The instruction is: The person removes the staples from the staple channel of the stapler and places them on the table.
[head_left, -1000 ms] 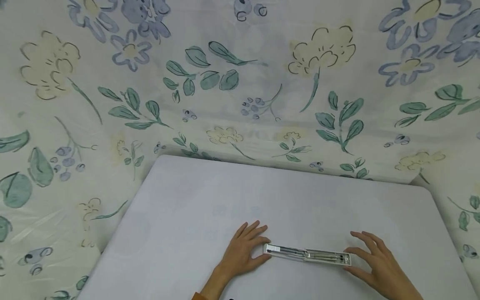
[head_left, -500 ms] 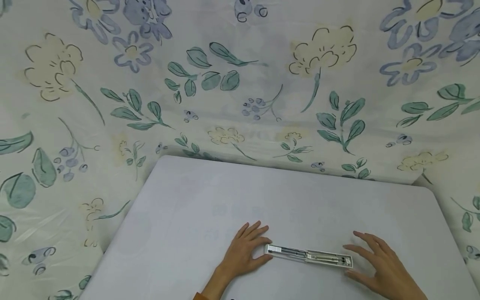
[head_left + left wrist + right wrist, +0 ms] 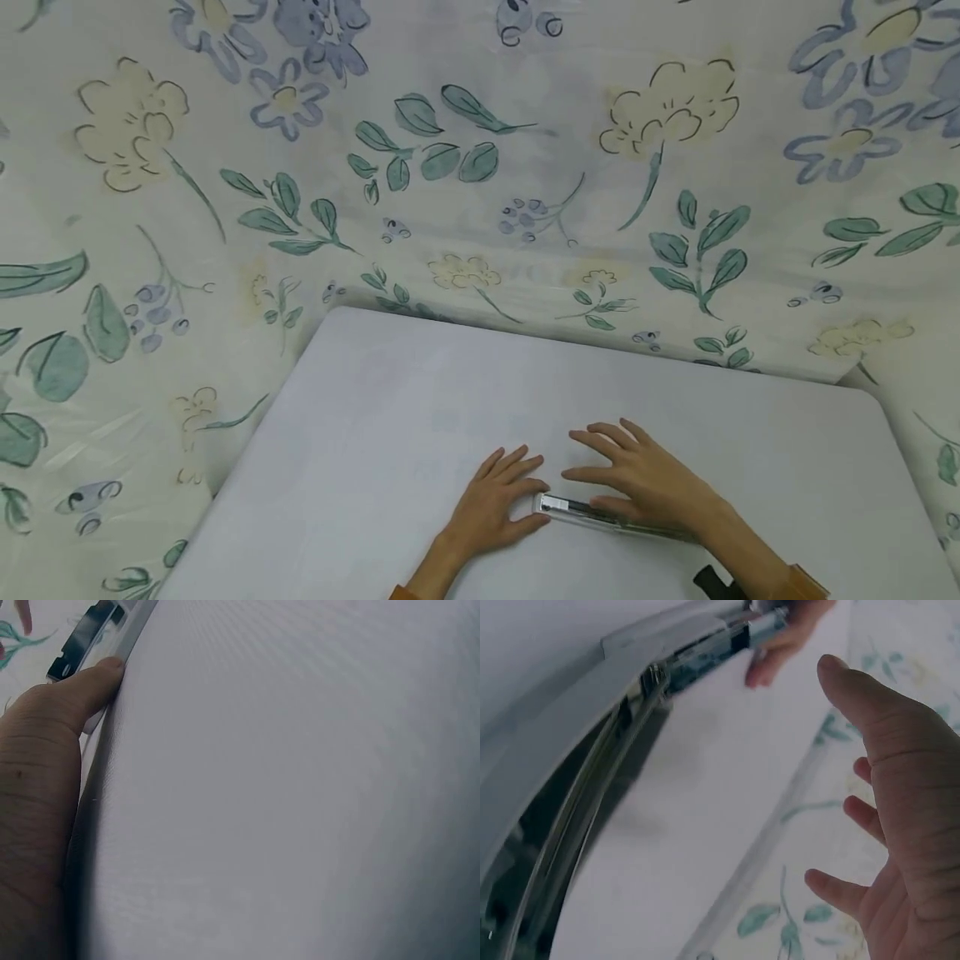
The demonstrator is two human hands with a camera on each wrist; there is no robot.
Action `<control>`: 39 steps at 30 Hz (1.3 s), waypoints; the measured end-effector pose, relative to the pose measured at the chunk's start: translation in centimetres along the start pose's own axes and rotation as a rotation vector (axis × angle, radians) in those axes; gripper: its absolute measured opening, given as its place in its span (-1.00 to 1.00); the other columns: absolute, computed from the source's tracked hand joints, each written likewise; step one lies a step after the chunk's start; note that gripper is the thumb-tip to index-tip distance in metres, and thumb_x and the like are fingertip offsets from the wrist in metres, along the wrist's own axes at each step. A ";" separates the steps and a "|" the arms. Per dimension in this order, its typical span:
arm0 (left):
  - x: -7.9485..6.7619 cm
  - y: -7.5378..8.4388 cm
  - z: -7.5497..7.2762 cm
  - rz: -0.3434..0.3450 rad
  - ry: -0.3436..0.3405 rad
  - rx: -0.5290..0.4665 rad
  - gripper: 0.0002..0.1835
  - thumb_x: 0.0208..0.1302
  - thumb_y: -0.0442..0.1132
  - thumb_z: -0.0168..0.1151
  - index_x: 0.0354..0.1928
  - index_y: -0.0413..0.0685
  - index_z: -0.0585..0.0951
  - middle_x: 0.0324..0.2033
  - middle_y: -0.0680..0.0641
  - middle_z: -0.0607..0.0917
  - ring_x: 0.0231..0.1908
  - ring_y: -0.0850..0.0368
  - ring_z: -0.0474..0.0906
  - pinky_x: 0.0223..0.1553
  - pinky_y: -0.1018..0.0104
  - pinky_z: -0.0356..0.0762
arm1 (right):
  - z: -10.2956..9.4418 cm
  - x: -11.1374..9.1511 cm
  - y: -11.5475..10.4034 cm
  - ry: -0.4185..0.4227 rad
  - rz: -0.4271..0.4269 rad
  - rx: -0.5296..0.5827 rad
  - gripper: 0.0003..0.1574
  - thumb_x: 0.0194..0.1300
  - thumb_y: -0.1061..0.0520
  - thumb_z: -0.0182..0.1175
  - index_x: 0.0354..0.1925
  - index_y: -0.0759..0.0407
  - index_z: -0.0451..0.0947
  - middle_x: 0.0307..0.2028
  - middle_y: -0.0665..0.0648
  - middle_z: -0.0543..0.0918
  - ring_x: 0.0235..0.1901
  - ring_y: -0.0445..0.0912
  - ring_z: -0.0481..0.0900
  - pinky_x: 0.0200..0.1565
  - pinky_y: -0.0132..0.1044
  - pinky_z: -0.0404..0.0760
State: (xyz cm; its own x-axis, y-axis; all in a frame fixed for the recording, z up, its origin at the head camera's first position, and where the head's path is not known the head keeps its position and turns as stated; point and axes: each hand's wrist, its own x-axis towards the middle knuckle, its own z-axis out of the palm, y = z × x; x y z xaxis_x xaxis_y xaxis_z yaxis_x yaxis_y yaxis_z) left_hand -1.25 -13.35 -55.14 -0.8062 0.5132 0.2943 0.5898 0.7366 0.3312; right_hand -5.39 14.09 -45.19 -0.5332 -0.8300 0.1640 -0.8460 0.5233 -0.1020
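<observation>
On the white tabletop lies a long, narrow hinged device (image 3: pixel 577 510), unfolded straight like an opened stapler, with a pale shell and metal rails inside. My left hand (image 3: pixel 495 504) pinches its left end between thumb and index finger, the other fingers spread. In the left wrist view the thumb (image 3: pixel 97 682) presses against the shell's edge near a dark metal strip. My right hand (image 3: pixel 648 479) hovers over the middle with straight, spread fingers, covering part of the right half. The right wrist view shows the metal hinge (image 3: pixel 656 679) apart from that thumb.
The white table (image 3: pixel 420 392) has rounded back corners. A flower-patterned sheet (image 3: pixel 450 208) hangs behind it and at both sides. A black object (image 3: pixel 716 583) shows beneath the right wrist at the lower edge.
My right hand has moved left from beside the device's right end to over its middle. The left hand stays at the left end. The head view has shifted slightly.
</observation>
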 end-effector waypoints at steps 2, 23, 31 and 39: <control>0.0 0.0 -0.1 0.001 -0.008 -0.001 -0.61 0.17 0.23 0.40 0.01 0.34 0.71 0.31 0.10 0.63 0.43 0.03 0.46 0.51 -0.03 0.34 | 0.5 0.8 -0.3 -0.057 -0.024 -0.004 -0.38 0.21 -0.21 0.42 0.25 -0.39 0.58 0.39 0.05 0.51 0.33 0.06 0.48 0.27 0.26 0.58; -0.2 0.1 -0.3 -0.016 -0.062 -0.022 -0.62 0.24 0.25 0.35 0.02 0.35 0.70 0.36 0.11 0.59 0.47 0.04 0.40 0.52 -0.06 0.33 | 3.4 2.8 -1.2 -0.126 -0.150 -0.079 -0.57 0.32 -0.13 0.35 0.14 -0.48 0.65 0.34 -0.05 0.55 0.26 -0.05 0.56 0.12 0.02 0.74; -0.1 0.1 -0.5 -0.019 -0.075 -0.005 -0.61 0.23 0.24 0.36 0.04 0.34 0.70 0.37 0.14 0.58 0.47 0.06 0.40 0.51 -0.04 0.34 | 3.7 1.7 -0.6 -0.084 -0.193 -0.096 -0.55 0.23 -0.10 0.42 0.09 -0.47 0.69 0.38 -0.02 0.53 0.22 -0.07 0.58 0.03 -0.10 0.76; 0.0 0.1 -0.4 -0.015 -0.071 -0.004 -0.61 0.22 0.24 0.36 0.04 0.34 0.70 0.36 0.13 0.59 0.47 0.06 0.40 0.52 -0.03 0.34 | 3.4 1.7 -0.3 -0.071 -0.237 -0.073 -0.57 0.22 -0.09 0.44 0.06 -0.42 0.71 0.36 -0.01 0.55 0.22 -0.09 0.57 0.04 -0.14 0.75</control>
State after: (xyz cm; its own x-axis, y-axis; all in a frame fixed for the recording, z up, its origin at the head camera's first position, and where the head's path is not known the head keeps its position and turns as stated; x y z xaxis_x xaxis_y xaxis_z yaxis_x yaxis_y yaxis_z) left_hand -1.12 -13.48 -54.73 -0.8164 0.5319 0.2250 0.5774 0.7427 0.3392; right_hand -6.05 11.84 -48.16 -0.3206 -0.9413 0.1058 -0.9465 0.3226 0.0025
